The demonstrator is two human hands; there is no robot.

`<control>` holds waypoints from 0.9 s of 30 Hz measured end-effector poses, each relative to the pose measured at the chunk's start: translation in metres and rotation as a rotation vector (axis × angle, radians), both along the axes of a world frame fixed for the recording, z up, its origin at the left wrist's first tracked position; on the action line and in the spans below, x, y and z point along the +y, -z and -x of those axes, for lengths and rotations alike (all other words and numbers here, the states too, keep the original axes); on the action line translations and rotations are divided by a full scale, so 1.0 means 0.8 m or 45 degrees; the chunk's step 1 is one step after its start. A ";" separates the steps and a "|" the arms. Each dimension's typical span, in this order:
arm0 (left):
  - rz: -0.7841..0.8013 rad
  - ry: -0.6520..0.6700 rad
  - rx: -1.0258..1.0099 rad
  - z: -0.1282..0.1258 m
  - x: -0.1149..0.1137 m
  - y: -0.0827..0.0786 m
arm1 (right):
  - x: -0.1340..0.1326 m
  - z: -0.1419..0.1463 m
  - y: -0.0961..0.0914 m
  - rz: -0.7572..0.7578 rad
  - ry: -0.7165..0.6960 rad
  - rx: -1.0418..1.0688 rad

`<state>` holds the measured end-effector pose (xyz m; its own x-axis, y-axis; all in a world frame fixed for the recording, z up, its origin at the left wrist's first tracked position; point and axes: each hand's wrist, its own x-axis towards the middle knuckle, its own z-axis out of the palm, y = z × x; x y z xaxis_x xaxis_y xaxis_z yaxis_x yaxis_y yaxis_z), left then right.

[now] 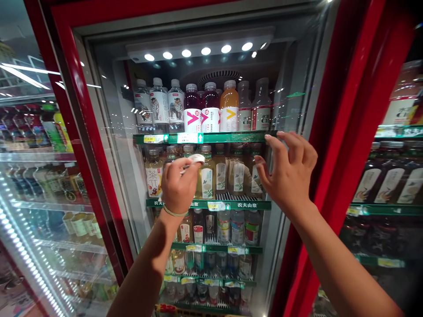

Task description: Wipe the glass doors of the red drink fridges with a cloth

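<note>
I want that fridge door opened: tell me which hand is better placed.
Right, probably: the right hand is open and empty by the door's red frame; the left hand grips a white object.

Door frame [343,132]: red.
Shelf strips [244,204]: green, white lettering.
Tiger bottles [159,105]: white labels, striped tiger print.
Dark bottles [192,108]: purple-red, white label, pink chevron.
Orange bottle [229,105]: white label, yellow chevron.
Held object [197,159]: white.
Wristband [173,213]: pale green.

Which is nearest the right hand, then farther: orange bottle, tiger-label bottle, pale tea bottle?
1. Pale tea bottle, second shelf, just left of the right hand.
2. Orange bottle, top shelf, up-left.
3. Tiger-label bottle, top shelf, far left.
</note>
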<state>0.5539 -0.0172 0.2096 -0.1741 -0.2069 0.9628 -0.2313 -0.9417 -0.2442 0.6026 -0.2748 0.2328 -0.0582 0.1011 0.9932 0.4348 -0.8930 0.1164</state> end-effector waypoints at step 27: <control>0.081 -0.010 0.012 0.001 0.044 -0.017 | 0.181 0.001 -0.179 0.375 -0.236 0.125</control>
<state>0.5528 0.0178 0.2229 -0.1634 -0.1463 0.9757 -0.2256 -0.9572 -0.1813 0.6014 -0.1297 0.3764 -0.0083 0.3806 0.9247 0.6081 -0.7322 0.3069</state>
